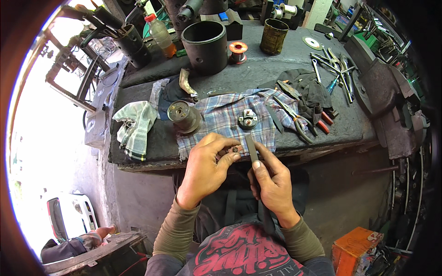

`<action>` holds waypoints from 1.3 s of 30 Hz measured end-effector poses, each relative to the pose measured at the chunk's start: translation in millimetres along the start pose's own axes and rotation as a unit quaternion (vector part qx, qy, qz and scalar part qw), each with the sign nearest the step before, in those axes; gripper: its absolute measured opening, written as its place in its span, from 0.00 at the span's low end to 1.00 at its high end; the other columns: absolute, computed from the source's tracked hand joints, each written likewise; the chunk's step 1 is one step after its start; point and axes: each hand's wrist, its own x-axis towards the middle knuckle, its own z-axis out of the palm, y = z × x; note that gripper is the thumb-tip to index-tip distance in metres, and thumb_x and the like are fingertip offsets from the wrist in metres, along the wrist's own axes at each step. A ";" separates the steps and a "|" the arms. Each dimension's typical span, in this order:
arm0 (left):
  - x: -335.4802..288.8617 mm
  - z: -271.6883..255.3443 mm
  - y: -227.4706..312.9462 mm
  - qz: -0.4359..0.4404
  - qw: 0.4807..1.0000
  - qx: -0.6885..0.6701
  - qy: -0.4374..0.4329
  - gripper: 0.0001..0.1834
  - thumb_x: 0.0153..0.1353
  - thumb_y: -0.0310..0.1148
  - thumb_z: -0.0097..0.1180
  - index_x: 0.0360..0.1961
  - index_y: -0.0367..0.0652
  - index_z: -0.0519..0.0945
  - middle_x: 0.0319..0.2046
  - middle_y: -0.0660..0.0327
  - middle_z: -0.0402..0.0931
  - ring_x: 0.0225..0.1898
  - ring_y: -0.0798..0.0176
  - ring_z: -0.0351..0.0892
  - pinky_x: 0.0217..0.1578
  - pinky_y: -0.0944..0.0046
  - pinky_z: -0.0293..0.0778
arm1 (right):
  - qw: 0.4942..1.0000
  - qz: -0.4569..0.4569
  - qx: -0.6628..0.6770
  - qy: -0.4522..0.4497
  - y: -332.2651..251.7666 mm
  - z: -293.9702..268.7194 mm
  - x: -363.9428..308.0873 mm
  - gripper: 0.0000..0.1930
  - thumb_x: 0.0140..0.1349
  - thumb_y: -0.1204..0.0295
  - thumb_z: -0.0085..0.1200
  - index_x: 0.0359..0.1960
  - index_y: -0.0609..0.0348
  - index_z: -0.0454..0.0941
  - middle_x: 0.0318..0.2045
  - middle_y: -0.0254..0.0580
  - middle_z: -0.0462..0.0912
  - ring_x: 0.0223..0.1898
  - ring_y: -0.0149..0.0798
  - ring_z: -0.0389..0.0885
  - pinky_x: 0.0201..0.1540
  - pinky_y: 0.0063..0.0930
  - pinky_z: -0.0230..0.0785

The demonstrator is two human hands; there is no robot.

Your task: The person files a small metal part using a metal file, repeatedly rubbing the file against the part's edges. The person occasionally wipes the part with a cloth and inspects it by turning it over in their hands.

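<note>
My left hand (pixel 206 168) pinches a small brown metal part (pixel 233 149) at the front edge of the workbench. My right hand (pixel 271 181) grips a flat dark file (pixel 251 147) whose tip lies against that part. Just beyond, on a blue plaid cloth (pixel 221 120), lies a round cap with terminals (pixel 247 120). A dark cylindrical housing (pixel 183 116) stands at the cloth's left end.
Pliers with red handles (pixel 301 120) and a black rag (pixel 308 89) lie to the right, wrenches (pixel 338 69) farther back. A black pipe (pixel 206 46), copper wire spool (pixel 238 51), rusty can (pixel 273 37) and bottle (pixel 161 34) stand behind. A vise (pixel 391 110) sits right; a green checked rag (pixel 136 126) left.
</note>
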 end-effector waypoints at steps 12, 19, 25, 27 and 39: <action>4.6 11.9 -20.2 -0.051 0.996 -0.078 0.002 0.14 0.67 0.19 0.66 0.53 0.32 0.87 0.43 0.60 0.85 0.41 0.71 0.83 0.40 0.69 0.82 | 0.998 0.033 0.044 -0.006 23.0 -0.4 21.1 0.26 0.80 0.75 0.51 0.78 0.56 0.70 0.24 0.31 0.80 0.18 0.22 0.74 0.19 0.19 0.66; 7.2 9.8 -15.0 -0.081 0.993 -0.087 -0.011 0.16 0.68 0.23 0.68 0.56 0.35 0.87 0.39 0.62 0.85 0.31 0.75 0.77 0.30 0.73 0.75 | 0.998 0.036 0.041 -0.017 28.0 -0.1 26.1 0.25 0.81 0.74 0.51 0.77 0.61 0.70 0.24 0.37 0.82 0.16 0.25 0.74 0.17 0.21 0.66; 5.1 9.2 -17.4 -0.139 0.976 -0.168 -0.024 0.17 0.70 0.23 0.66 0.59 0.33 0.85 0.37 0.62 0.86 0.29 0.76 0.78 0.29 0.73 0.76 | 0.997 0.042 0.052 -0.022 30.4 1.9 28.9 0.24 0.81 0.74 0.51 0.76 0.60 0.71 0.23 0.32 0.81 0.17 0.21 0.74 0.17 0.18 0.65; 5.1 7.3 -16.6 -0.164 0.964 -0.206 -0.042 0.17 0.72 0.23 0.65 0.60 0.31 0.84 0.37 0.62 0.86 0.29 0.76 0.79 0.30 0.72 0.77 | 0.997 0.040 0.058 -0.020 30.7 3.3 29.0 0.24 0.81 0.75 0.50 0.76 0.61 0.71 0.23 0.32 0.80 0.17 0.21 0.73 0.17 0.18 0.65; 6.4 14.3 -26.8 -0.215 0.908 -0.355 -0.055 0.17 0.78 0.27 0.58 0.62 0.27 0.81 0.36 0.58 0.85 0.32 0.70 0.84 0.32 0.70 0.84 | 0.998 0.023 0.059 0.000 27.6 2.0 25.0 0.24 0.80 0.77 0.50 0.76 0.62 0.69 0.24 0.33 0.80 0.17 0.21 0.72 0.17 0.18 0.64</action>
